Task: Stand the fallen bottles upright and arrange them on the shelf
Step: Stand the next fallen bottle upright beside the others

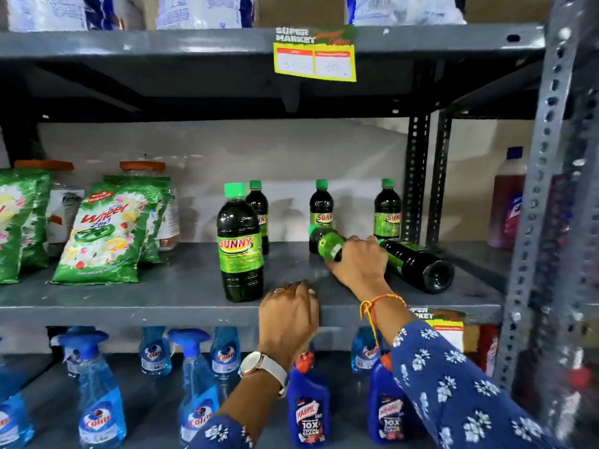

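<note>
Dark bottles with green caps and green SUNNY labels are on the grey middle shelf (162, 296). One upright bottle (240, 244) stands near the front, and three more stand at the back (259, 212) (321, 205) (387, 212). My right hand (359, 260) is closed around a fallen bottle (325, 243) whose cap points left. A second fallen bottle (421, 264) lies right of it, base towards me. My left hand (288, 315) rests on the shelf's front edge, fingers curled, holding nothing.
Green Wheel detergent packs (103, 234) and orange-lidded jars (142, 171) fill the shelf's left side. Blue Colin spray bottles (97, 400) and Harpic bottles (308, 409) stand on the shelf below. A perforated metal upright (544, 189) borders the right side.
</note>
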The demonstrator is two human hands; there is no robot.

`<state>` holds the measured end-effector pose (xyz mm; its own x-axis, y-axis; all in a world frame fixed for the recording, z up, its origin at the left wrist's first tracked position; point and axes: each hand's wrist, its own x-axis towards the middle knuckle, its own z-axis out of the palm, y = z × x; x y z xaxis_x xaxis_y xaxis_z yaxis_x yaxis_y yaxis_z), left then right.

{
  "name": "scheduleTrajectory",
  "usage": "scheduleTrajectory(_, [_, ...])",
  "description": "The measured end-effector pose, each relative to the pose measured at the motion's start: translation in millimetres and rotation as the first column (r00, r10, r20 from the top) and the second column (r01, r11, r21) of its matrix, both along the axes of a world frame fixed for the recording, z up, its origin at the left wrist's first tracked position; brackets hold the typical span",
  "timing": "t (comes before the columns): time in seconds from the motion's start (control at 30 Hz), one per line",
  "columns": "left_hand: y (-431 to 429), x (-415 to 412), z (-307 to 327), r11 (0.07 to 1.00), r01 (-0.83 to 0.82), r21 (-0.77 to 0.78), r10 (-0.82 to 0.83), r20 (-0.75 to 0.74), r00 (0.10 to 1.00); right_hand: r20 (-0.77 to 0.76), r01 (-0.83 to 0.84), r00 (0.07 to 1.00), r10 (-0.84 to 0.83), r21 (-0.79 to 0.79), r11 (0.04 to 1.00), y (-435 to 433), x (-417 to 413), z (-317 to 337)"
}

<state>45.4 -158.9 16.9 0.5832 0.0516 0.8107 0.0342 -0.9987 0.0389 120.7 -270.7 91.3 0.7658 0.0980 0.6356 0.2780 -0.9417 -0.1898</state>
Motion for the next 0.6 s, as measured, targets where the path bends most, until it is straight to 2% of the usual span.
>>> scheduleTrajectory(0.1, [1, 4, -3, 1.0, -0.015, -0.01, 0.015, -0.009, 1.0, 0.017, -0.171, 0.984, 0.176, 0.337, 0.926, -9, 2, -9])
scheduleTrajectory(0.17, [0, 6, -4, 1.0, -0.001, -0.028, 0.001, 0.003, 1.0, -0.027, -0.267, 0.95, 0.312, 0.45, 0.852, -11, 5, -14])
scheduleTrajectory(0.33, [-2, 5, -6, 0.999, 0.017, -0.049, -0.015, 0.037, 0.999, -0.116, -0.344, 0.867, 0.485, 0.565, 0.75, -13, 14, -16])
scheduleTrajectory(0.43, [-3, 4, -6, 0.998, 0.009, -0.06, -0.007, 0.033, 0.999, -0.107, -0.333, 0.86, 0.499, 0.623, 0.707, -12, 20, -18])
scheduleTrajectory(0.53, [-3, 5, -7, 0.998, 0.001, -0.068, 0.001, 0.024, 1.0, -0.101, -0.342, 0.86, 0.5, 0.613, 0.712, -12, 20, -18])
scheduleTrajectory(0.6, [-3, 6, -8, 0.997, 0.0, -0.079, 0.002, 0.024, 1.0, -0.099, -0.36, 0.821, 0.563, 0.675, 0.644, -13, 22, -18])
